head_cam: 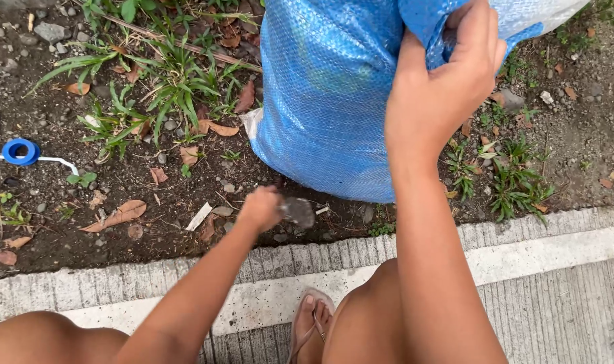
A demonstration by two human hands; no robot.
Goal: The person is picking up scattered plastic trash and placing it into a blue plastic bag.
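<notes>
Blue woven sack (pixel 327 87): standing on soil at far centre, bulging. Concrete kerb (pixel 522 256): runs along the near edge. Right hand (pixel 441 87): fingers closed, pinching the sack's gathered top at far right. Left hand (pixel 261 207): blurred, closed on a dark grey scrap (pixel 299 211) at the sack's foot. Blue ring (pixel 20 152): far left, on soil.
</notes>
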